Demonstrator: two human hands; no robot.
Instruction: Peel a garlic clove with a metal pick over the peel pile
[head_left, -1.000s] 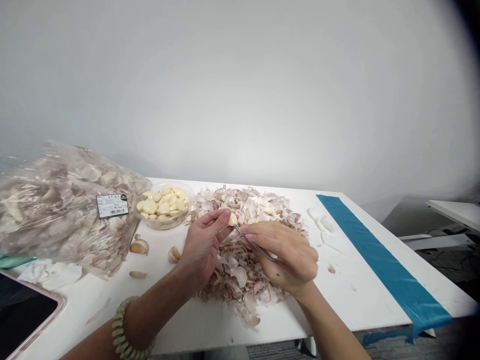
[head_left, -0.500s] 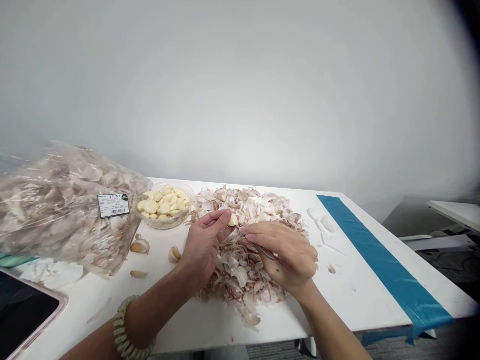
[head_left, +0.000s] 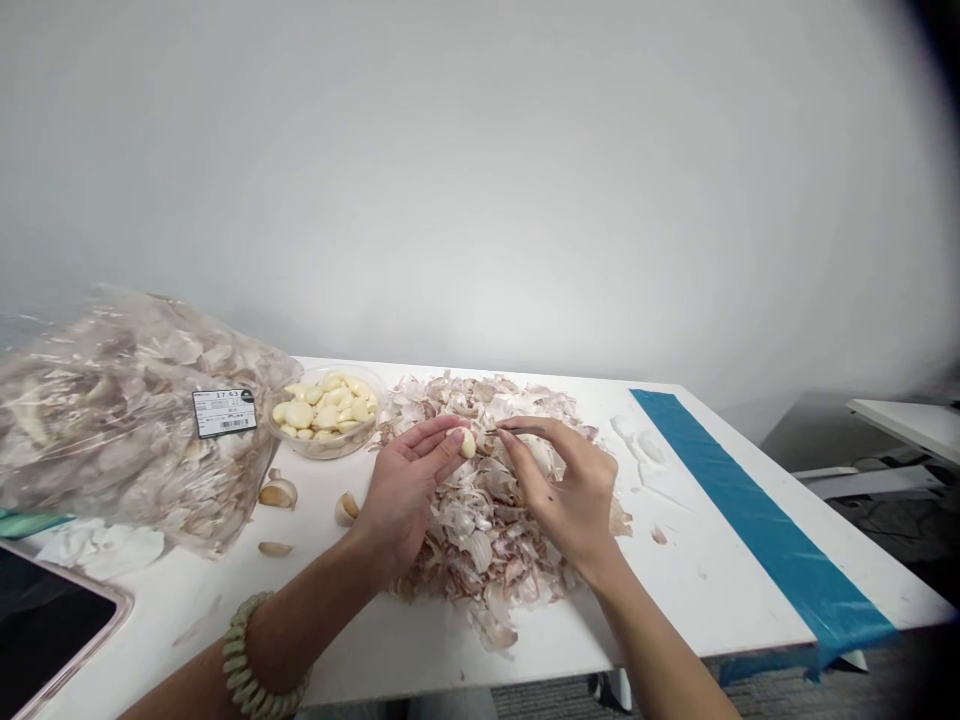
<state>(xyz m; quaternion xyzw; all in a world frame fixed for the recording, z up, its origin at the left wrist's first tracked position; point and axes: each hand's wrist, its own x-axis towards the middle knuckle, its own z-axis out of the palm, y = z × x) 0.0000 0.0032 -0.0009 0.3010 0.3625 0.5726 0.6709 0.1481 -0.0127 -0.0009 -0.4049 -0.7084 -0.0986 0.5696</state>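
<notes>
My left hand pinches a peeled, cream-white garlic clove between thumb and fingertips. Close to its right, my right hand grips a slim metal tool, whose exact kind I cannot make out. The tool's tip points at the clove with a small gap between them. Both hands are over a wide heap of dry garlic skins. A clear round bowl of peeled garlic cloves stands beyond my left hand. Unpeeled garlic cloves lie on the table to the left.
A big clear plastic bag of garlic skins, with a price label, fills the left side. A tablet-like device and crumpled tissue lie in front. Blue tape crosses the white table at right. A wall rises behind.
My right hand has turned, lifting the metal tool from a downward slant to nearly level, and its tip has come away from the clove. The clove has turned slightly in my left fingers.
</notes>
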